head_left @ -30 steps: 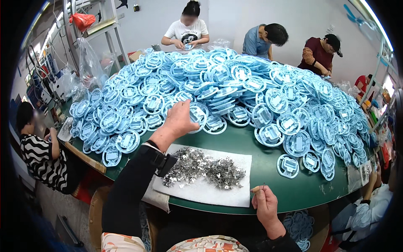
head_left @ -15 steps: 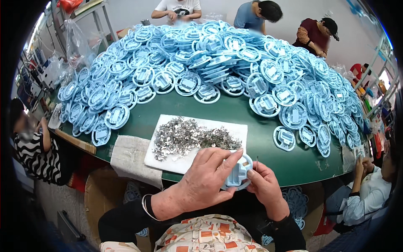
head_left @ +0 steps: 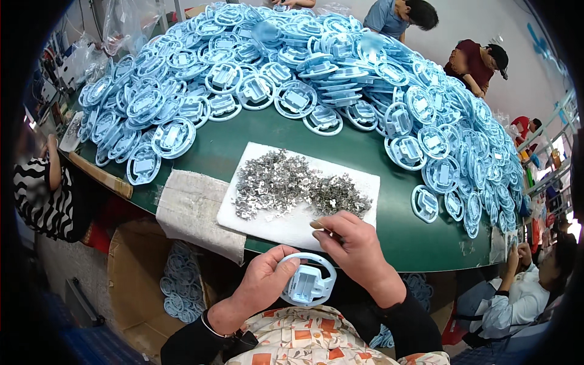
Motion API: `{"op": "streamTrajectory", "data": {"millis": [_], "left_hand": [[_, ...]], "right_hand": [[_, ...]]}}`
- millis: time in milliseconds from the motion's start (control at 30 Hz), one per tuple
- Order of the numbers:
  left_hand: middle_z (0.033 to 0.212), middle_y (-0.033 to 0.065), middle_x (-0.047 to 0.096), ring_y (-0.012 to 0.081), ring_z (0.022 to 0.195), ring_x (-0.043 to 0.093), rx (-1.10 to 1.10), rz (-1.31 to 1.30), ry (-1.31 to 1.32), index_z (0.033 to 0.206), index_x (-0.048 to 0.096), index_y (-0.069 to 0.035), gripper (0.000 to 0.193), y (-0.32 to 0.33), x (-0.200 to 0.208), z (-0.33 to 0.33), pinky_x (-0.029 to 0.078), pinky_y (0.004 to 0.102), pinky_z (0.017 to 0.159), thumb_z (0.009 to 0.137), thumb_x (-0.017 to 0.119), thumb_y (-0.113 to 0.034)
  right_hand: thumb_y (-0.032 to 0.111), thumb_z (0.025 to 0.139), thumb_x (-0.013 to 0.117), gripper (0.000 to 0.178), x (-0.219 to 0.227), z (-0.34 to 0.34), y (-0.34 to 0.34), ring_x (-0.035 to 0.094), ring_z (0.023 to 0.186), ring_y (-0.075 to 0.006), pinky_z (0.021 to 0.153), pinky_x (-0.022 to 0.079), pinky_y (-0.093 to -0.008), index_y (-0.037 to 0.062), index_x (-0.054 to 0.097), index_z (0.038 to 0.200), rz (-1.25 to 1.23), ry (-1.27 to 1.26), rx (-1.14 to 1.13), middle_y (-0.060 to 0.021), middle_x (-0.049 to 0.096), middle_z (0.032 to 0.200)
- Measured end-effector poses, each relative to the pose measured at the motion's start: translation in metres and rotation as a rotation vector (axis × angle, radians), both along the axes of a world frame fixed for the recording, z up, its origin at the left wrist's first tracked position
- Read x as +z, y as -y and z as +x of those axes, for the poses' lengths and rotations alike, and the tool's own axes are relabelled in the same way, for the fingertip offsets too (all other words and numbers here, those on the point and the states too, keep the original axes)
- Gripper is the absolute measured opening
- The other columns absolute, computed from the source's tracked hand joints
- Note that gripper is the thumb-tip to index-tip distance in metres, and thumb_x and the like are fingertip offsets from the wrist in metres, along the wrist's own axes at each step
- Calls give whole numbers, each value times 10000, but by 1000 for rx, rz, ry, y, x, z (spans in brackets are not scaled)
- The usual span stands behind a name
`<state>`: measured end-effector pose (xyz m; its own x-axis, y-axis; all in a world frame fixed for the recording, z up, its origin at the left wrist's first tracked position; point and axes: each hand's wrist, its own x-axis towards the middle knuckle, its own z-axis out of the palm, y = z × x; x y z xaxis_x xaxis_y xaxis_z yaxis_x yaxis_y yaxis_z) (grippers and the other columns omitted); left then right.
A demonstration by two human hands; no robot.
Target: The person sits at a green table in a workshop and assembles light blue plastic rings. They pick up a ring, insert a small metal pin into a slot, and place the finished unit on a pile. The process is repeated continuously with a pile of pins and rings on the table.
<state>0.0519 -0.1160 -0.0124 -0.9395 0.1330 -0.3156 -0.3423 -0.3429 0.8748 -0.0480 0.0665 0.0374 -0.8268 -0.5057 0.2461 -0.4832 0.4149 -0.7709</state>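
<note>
My left hand [head_left: 263,278] grips the rim of a light-blue plastic ring part [head_left: 329,286] with a boxy, slotted housing in its centre, held low in front of my body. To the right of it and a little higher, my right hand [head_left: 350,240] is pinched over the near edge of a white foam board [head_left: 277,230]. Whatever lies between its fingertips is too small to make out. Small silvery metal clips [head_left: 274,176] are heaped on the board in two joined piles, just beyond my right fingers.
A big mound of matching blue ring parts [head_left: 295,100] covers the far side of the green table [head_left: 210,146]. A grey cloth [head_left: 198,210] lies left of the board. Below stands a cardboard box [head_left: 137,280] with more blue parts [head_left: 182,286]. Several people sit around the table.
My hands have come apart. The left has brought the ring part down and left, nearer my body; the right has let go of it and moved up toward the metal clips. The view has shifted.
</note>
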Motion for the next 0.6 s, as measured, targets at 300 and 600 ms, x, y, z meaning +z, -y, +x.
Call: {"op": "streamTrajectory", "data": {"millis": [300, 600], "left_hand": [[877, 39, 719, 52, 777, 619, 1, -207, -51, 1074, 678, 20, 261, 20, 7, 0, 519, 253, 705, 1039, 574, -217], [695, 125, 660, 127, 585, 598, 101, -536, -257, 1083, 634, 11, 235, 23, 28, -25, 463, 329, 542, 1037, 589, -215]], "right_hand": [[88, 850, 721, 125, -18, -30, 55, 671, 746, -308, 620, 549, -409, 91, 671, 965, 370, -332, 130, -83, 616, 849], [40, 802, 766, 161, 11, -10, 29, 680, 691, -267, 583, 545, -361, 42, 681, 939, 131, -86, 195, -85, 643, 816]]}}
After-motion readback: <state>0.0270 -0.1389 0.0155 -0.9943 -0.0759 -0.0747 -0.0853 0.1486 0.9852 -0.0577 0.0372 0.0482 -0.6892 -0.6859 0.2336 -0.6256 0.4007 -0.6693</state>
